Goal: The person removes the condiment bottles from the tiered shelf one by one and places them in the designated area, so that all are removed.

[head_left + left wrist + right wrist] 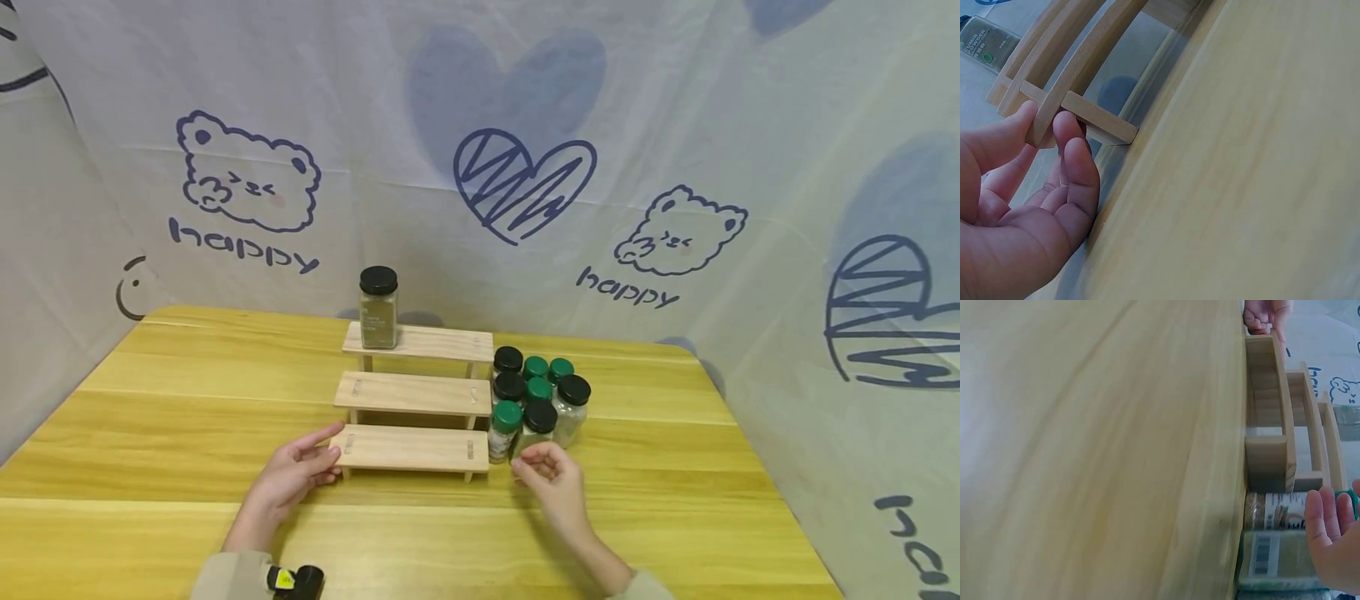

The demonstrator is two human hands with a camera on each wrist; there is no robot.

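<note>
A three-step wooden spice rack (412, 448) stands on the table. My left hand (296, 473) pinches the left end of its lowest step, thumb on top and fingers beneath, as the left wrist view shows. On the top step, at the left, stands a black-capped jar of cumin powder (988, 44). My right hand (555, 487) hovers just in front of a black-capped square jar (538, 421), its fingers loosely bent with nothing held. A green-capped spice jar (504, 433) stands between that jar and the rack's right end.
Several more spice jars with black and green caps crowd beside the rack, among them a taller black-capped jar (572, 408) at the right. Behind the wooden table (637, 533) hangs a white printed cloth (375, 217).
</note>
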